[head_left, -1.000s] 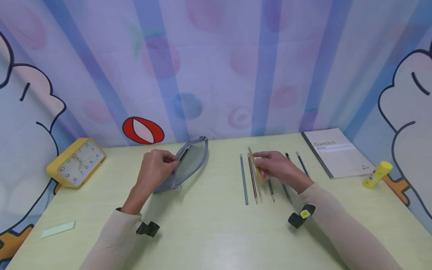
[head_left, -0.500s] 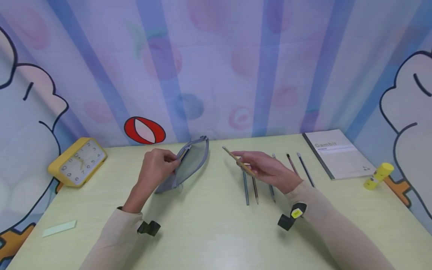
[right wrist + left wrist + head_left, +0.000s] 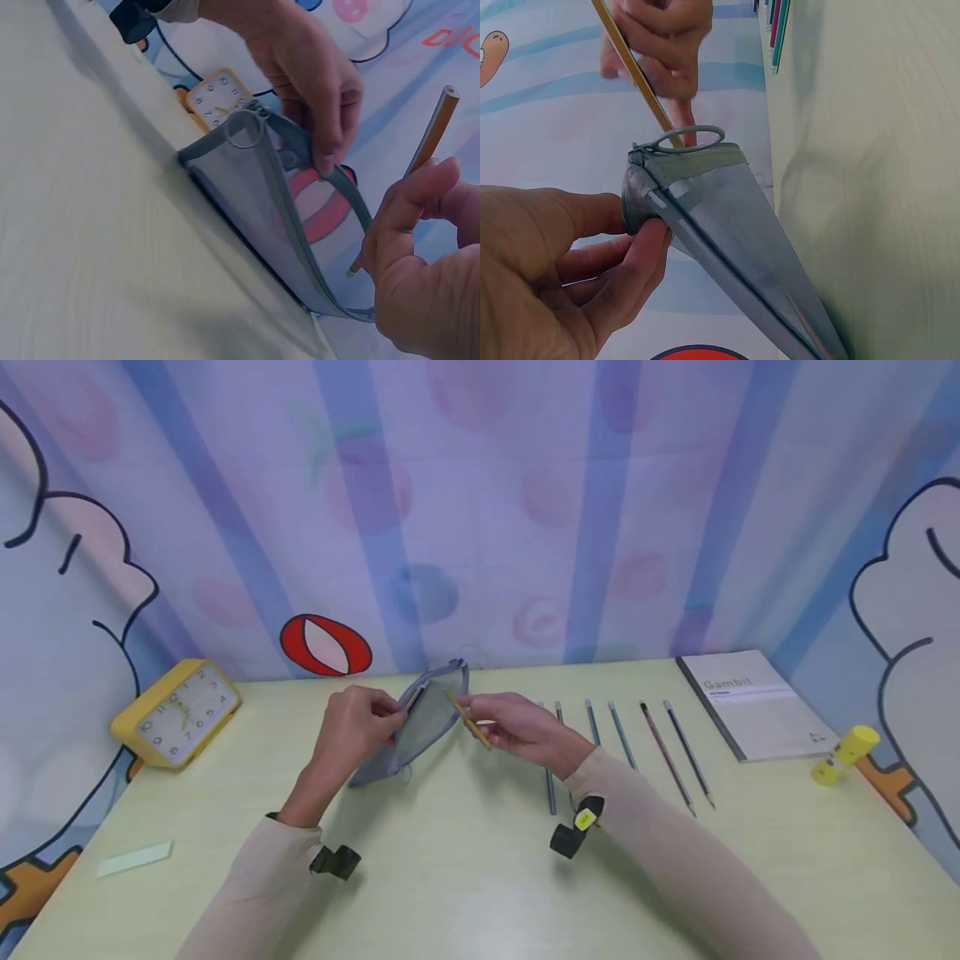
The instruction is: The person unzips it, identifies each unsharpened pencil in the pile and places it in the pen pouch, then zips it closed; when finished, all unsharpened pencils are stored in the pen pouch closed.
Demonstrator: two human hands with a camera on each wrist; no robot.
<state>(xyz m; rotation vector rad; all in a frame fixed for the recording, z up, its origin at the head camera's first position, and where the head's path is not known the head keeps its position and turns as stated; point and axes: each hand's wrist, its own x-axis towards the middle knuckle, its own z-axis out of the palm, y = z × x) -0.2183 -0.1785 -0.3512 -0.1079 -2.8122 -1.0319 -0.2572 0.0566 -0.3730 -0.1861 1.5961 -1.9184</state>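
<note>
A grey, see-through mesh pencil pouch [image 3: 423, 727] stands unzipped on the table, left of centre. My left hand [image 3: 354, 727] pinches its near rim between thumb and fingers. Beside that hand, a dark pencil with a yellow stripe [image 3: 413, 698] shows at the pouch's mouth. My right hand [image 3: 517, 727] holds a yellow pencil [image 3: 476, 731] at the pouch's right side, tilted. In the right wrist view this pencil [image 3: 435, 131] rises between thumb and fingers, its lower end near the rim. In the left wrist view the pouch hides part of the pencil [image 3: 622, 45].
Several pencils [image 3: 667, 758] lie in a row right of the pouch, some partly behind my right forearm. Farther right are a notebook [image 3: 757, 710] and a yellow glue stick [image 3: 846, 756]. A yellow clock [image 3: 180, 714] and a pale green strip [image 3: 135, 859] lie to the left.
My right hand has lifted the yellow pencil from beside the row and carried it left to the pouch. My left hand keeps hold of the pouch's rim.
</note>
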